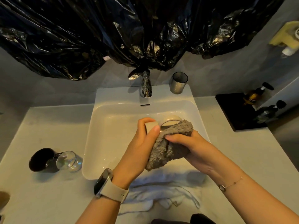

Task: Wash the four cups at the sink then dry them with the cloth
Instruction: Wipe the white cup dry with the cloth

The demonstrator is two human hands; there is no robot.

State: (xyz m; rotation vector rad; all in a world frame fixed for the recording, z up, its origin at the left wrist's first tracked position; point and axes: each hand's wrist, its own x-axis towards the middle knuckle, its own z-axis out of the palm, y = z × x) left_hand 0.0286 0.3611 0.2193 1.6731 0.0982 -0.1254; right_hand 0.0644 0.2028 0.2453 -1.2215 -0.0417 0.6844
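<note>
Drying step, we judge: our left hand (142, 139) grips the beige cup (161, 123) over the sink (103, 126); our right hand (186, 143) clamps the grey cloth (168, 147) against it. Next: turn cup, wipe inside.

Lower left: black cup (41, 159) and clear glass (69, 161) block your surface (48, 126). Faucet (145, 84), tumbler (178, 82) crowd upper centre.

Black plastic sheeting (113, 34) above the faucet (145, 84), pump bottles (254, 96) far right of it, white towel (161, 193) below.
</note>
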